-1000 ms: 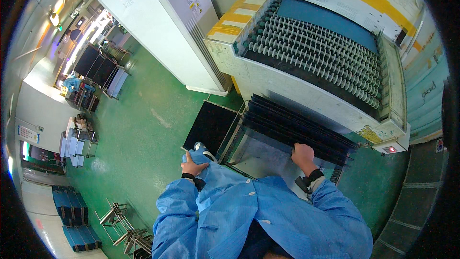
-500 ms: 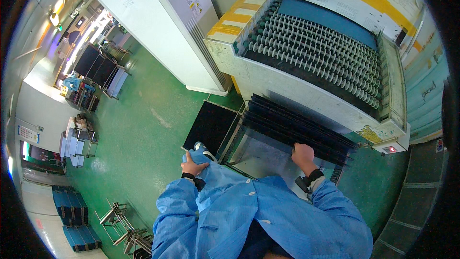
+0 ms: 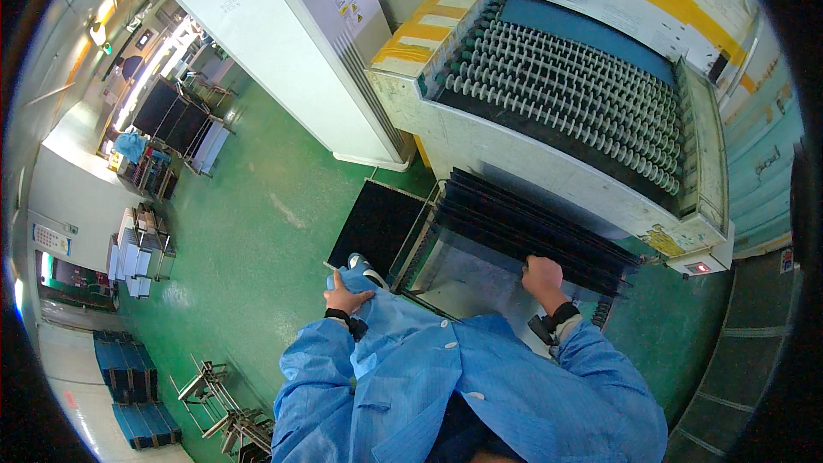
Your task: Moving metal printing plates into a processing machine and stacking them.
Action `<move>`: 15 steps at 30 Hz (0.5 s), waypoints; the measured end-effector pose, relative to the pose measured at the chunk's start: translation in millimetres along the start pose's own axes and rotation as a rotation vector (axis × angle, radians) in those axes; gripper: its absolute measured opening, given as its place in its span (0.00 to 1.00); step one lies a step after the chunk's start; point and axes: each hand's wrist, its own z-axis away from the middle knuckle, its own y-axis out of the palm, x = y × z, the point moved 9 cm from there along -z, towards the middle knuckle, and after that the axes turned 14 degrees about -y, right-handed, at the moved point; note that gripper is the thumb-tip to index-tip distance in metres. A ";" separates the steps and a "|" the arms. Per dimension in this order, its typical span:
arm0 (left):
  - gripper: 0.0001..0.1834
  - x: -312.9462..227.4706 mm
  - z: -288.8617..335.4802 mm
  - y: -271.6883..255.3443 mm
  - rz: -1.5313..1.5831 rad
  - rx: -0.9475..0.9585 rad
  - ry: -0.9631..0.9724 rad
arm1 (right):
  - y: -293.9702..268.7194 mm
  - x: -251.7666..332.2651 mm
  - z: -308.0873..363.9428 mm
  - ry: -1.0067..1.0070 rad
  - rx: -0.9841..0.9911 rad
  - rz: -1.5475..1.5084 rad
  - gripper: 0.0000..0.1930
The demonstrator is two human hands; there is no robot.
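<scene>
My left hand (image 3: 345, 297) lies on the blue coat (image 3: 399, 347) over my leg, thumb and fingers apart, holding nothing. Beside it are a blue-and-white shoe (image 3: 369, 268) and a black flat panel (image 3: 377, 223) low by the floor. My right hand (image 3: 543, 281) is curled closed at the near edge of a row of upright black panels (image 3: 514, 227). What its fingers grip, if anything, is hidden. These panels stand in a metal rack (image 3: 411, 249) with a grey bare base (image 3: 467, 279) showing in front of them.
Beyond the rack stands a machine with rows of white rollers (image 3: 566, 94). A tall white cabinet (image 3: 283, 43) is to its left. Metal frames (image 3: 223, 411) stand at lower left, with stacked blue-and-black racks (image 3: 129, 377) by the wall. Dark panels (image 3: 737, 360) line the right side.
Both my hands stay in the same place. Far off at the left, a blue shape by the work benches has shifted slightly and shows more plainly.
</scene>
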 end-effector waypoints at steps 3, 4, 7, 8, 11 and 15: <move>0.76 -0.4 -0.4 -0.5 -0.005 -0.008 0.006 | -0.5 0.1 0.0 -0.002 0.004 0.001 0.10; 0.76 0.0 -1.3 0.1 -0.013 -0.018 0.010 | -0.6 0.5 -0.3 -0.006 0.004 0.002 0.10; 0.76 -1.6 0.9 -1.4 -0.015 -0.016 0.011 | -1.3 0.3 0.3 -0.011 -0.003 -0.002 0.10; 0.76 -2.6 1.8 -1.8 -0.012 -0.010 0.009 | -0.9 0.0 0.6 -0.010 -0.001 -0.001 0.10; 0.76 -1.2 -0.6 -0.5 -0.019 -0.018 0.008 | -1.5 1.7 0.2 -0.017 0.002 0.001 0.11; 0.76 -2.3 -1.3 -0.3 -0.022 -0.021 0.028 | -2.1 2.6 0.1 -0.019 0.008 0.004 0.11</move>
